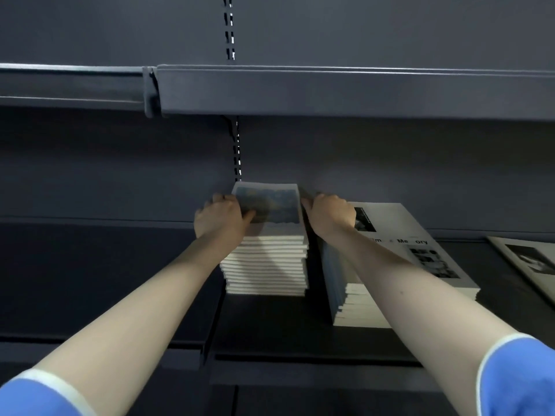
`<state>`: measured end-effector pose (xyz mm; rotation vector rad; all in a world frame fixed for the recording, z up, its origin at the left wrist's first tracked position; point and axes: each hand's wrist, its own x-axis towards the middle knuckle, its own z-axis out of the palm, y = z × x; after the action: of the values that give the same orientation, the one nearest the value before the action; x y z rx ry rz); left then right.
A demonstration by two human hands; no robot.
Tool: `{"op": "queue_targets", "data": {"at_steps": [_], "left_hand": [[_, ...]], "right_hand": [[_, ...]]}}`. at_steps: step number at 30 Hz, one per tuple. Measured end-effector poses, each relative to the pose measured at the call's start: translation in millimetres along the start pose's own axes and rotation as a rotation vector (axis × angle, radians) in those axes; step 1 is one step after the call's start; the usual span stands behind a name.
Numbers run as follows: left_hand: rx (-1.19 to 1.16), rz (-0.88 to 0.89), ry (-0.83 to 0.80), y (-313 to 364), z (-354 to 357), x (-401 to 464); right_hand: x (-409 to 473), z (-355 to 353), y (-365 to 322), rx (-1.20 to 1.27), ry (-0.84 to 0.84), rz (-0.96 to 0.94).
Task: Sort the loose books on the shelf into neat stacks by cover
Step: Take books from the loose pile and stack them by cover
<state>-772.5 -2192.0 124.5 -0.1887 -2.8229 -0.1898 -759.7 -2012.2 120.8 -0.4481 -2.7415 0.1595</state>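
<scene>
A tall stack of books (265, 265) stands on the dark shelf (270, 325) near its back wall. Its top book (271, 205) has a blue painted cover. My left hand (220, 219) grips the left edge of that top book, thumb on the cover. My right hand (329, 216) holds its right edge. Right of it stands a lower stack of white books (420, 256) with black photos and lettering on the cover; my right forearm crosses over it.
Another white book with a black-and-white photo (528, 262) lies flat at the far right. An upper shelf (330, 91) overhangs the hands. A slotted upright (238, 151) runs down the back wall. The left part of the shelf (105, 280) is bare.
</scene>
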Motion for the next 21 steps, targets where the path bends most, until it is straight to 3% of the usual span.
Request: {"op": "queue_targets", "data": {"at_steps": [8,15,21], "left_hand": [[-0.015,0.114,0.035,74.1,-9.6,-10.2],[0.021,0.271,0.013,216.5,7.9,-38.9],[-0.005,0.379,-0.134,352.0,32.0,-73.9]], "right_hand": [[-13.8,-21.8,112.5,-0.135,-0.006,0.095],[-35.3,-35.9,265.4,-0.247,-0.101,0.201],[-52.1,-40.4,395.8,-0.250,-0.215,0.296]]}}
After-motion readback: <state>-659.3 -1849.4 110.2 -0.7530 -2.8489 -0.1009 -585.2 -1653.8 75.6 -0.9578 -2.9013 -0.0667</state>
